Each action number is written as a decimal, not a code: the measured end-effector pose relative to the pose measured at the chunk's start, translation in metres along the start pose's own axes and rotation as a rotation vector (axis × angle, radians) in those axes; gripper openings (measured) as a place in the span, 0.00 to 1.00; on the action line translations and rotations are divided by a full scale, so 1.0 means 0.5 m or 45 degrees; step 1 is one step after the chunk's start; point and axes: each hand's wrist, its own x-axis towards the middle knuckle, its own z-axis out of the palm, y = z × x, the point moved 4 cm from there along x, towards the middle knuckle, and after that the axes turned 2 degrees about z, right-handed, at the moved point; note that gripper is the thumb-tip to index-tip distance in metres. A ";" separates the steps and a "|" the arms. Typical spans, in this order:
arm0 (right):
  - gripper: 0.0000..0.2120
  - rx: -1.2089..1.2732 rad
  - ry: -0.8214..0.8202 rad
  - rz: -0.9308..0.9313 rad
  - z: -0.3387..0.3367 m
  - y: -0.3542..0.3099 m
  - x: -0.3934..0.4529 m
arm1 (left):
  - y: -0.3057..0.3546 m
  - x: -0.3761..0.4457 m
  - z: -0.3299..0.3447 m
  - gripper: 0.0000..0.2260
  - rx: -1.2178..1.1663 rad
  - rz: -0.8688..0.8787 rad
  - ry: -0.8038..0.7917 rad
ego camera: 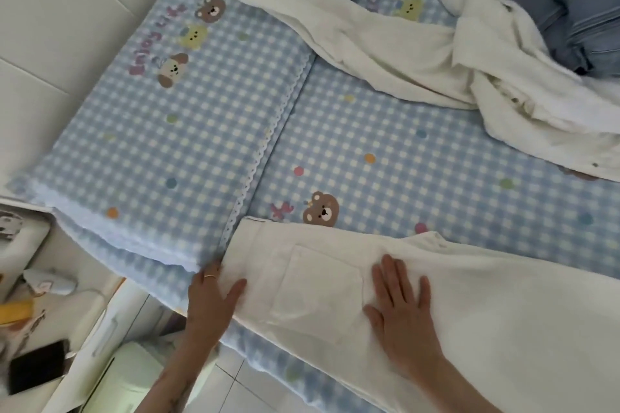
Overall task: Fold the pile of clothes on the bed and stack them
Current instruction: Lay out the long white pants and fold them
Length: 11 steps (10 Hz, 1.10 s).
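Note:
White trousers [469, 295] with a patch pocket lie flat along the near edge of the bed [385, 144], running off to the right. My left hand [213, 295] rests on their waistband end at the left, thumb spread on the cloth. My right hand [402, 308] lies palm down, fingers apart, just right of the pocket. At the far right sits a loose pile: a crumpled white garment [402, 54] with a long part stretched leftward, and blue denim pieces [570, 10] behind it.
A blue checked pillow [161, 104] with bear prints lies at the left, more pillows at the head. Left of the bed stands a white nightstand [23, 265] with a black phone [37, 369] and small items. White tiled floor shows below.

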 end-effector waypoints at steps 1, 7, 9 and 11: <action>0.30 0.008 0.014 0.011 -0.019 -0.008 -0.003 | -0.018 0.012 -0.002 0.30 -0.231 -0.133 -0.071; 0.40 1.700 -0.245 0.295 -0.247 -0.192 -0.089 | 0.247 -0.293 -0.024 0.14 -1.364 -0.104 0.040; 0.14 1.649 0.176 0.534 -0.293 0.026 -0.156 | 0.374 -0.398 0.088 0.25 -0.424 0.829 -0.411; 0.13 1.832 0.082 0.972 -0.190 0.310 -0.271 | 0.342 -0.363 0.206 0.26 -0.072 0.930 -0.149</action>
